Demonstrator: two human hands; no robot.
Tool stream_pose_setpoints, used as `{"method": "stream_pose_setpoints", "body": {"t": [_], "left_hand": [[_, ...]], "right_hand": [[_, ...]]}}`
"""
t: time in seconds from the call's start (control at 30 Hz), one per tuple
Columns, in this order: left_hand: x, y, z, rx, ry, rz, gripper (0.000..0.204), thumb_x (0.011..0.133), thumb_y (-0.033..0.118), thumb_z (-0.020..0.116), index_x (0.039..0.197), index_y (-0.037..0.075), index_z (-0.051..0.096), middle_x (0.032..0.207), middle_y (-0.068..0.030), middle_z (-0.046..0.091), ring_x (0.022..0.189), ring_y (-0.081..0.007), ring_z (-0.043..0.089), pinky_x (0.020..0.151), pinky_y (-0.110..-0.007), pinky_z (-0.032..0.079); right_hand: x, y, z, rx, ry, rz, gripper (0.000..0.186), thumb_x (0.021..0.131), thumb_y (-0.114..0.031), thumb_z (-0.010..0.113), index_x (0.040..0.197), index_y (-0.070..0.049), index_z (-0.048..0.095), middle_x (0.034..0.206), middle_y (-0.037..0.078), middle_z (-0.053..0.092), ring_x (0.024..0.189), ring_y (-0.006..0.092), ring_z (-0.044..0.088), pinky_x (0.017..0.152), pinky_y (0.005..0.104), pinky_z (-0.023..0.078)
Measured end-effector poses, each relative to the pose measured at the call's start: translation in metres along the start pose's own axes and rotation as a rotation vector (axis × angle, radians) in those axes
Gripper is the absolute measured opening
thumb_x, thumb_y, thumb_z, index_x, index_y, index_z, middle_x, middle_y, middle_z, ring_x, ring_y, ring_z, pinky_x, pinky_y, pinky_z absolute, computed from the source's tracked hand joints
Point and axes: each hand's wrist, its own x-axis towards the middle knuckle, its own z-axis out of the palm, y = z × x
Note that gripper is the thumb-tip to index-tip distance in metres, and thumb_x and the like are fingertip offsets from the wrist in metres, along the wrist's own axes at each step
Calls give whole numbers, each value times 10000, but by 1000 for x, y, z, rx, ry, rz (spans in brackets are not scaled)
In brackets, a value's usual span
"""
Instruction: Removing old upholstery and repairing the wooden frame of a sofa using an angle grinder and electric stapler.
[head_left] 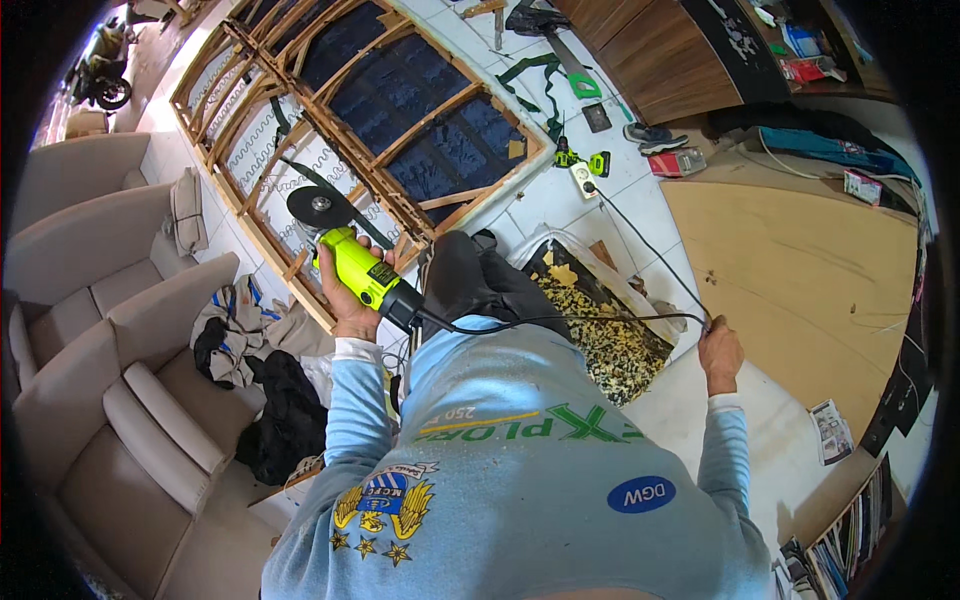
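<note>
My left hand is closed round a lime-green angle grinder with a dark disc on top, held in front of my left thigh. My right hand pinches the grinder's black cord, which runs on from my fingers up to a white power strip on the tiled floor. Beyond the grinder lies a wooden furniture frame with zigzag springs and dark webbed fabric, its near edge close to my legs. A bag of yellowish foam scraps sits right of my legs.
Beige sofa sections line the left, with piled cloths. A lime-green cordless tool, hand saw and shoe lie at the back right. A tan board and wooden cabinet stand right. A motorbike is at top left.
</note>
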Motion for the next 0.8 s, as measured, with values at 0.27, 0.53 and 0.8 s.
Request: {"method": "stream_pose_setpoints", "body": {"t": [0.27,0.53,0.8], "left_hand": [[-5,-20,25,23,-83,-96,551,964,596,605,1168,84,608,979,-82,673,821,-227,684,820,-462,605],[-3,-31,34,32,-188,-135,557,978,590,582,1185,73,599,993,-98,678,840,-241,689,812,-473,616],[-11,-33,-12,30,-46,-47,534,977,578,595,1191,88,596,1000,-90,678,841,-243,691,805,-470,605]], "right_hand": [[57,18,2,-44,559,-152,349,1030,-183,501,1325,-23,594,1183,232,697,1086,393,655,943,491,521],[113,-54,-19,272,-49,-319,394,1022,-308,530,1161,32,672,963,249,727,911,400,699,841,485,540],[20,128,17,-33,-1203,299,530,1029,-461,559,1167,35,689,929,143,786,454,103,496,426,309,357]]}}
